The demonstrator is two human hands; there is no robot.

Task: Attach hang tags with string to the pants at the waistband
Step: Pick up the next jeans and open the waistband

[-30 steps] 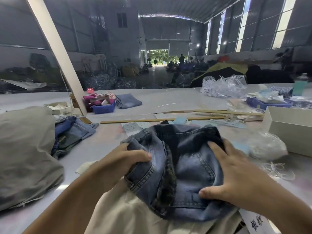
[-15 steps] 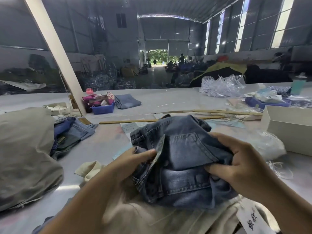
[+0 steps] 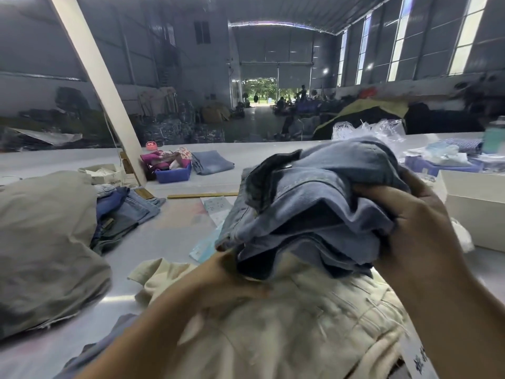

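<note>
Bundled denim pants (image 3: 314, 212) are held aloft, gripped by right hand (image 3: 410, 222) | left hand (image 3: 232, 258) mostly hidden beneath, grip unclear | step: waistband being located | next: tag and string needed.

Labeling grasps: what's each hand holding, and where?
Right hand grips the bunched denim pants at their right edge. Left hand is under them; its grip is hidden.

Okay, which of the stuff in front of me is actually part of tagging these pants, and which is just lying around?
Part of the job:
denim pants, gripped and lifted by the right hand
left hand, under the denim
cream garment, beneath them

Lying about:
grey cloth bundle
folded jeans stack
blue tray
white box
wooden stick
</note>
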